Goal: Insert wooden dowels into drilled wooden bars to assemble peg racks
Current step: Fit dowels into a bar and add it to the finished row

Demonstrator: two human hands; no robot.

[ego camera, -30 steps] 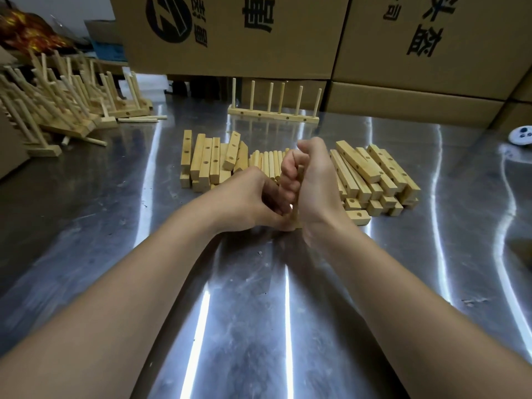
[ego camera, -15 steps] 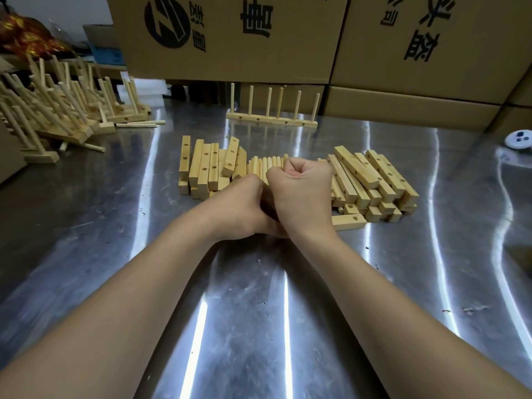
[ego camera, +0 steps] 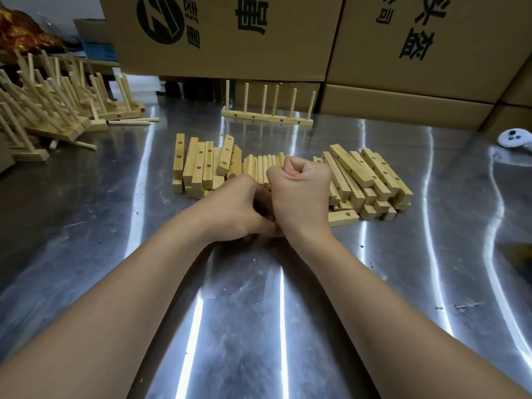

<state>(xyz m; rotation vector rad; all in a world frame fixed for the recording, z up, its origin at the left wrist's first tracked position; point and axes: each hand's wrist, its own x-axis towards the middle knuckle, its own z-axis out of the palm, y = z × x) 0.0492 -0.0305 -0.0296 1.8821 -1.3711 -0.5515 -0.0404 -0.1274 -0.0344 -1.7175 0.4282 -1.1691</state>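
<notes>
Fists touching over 1 drilled bar (ego camera: 344, 218): left hand (ego camera: 239, 205), right hand (ego camera: 300, 194), both tightly curled, contents hidden.

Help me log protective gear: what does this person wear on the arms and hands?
Nothing visible. The left forearm and right forearm are bare to the frame's edge, no sleeves. The left hand and right hand have no gloves; no watch, bracelet or ring shows.

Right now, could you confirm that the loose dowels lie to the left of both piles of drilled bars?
Not quite: in the head view the loose dowels lie between the two piles of drilled bars, the left pile and the right pile.
</notes>
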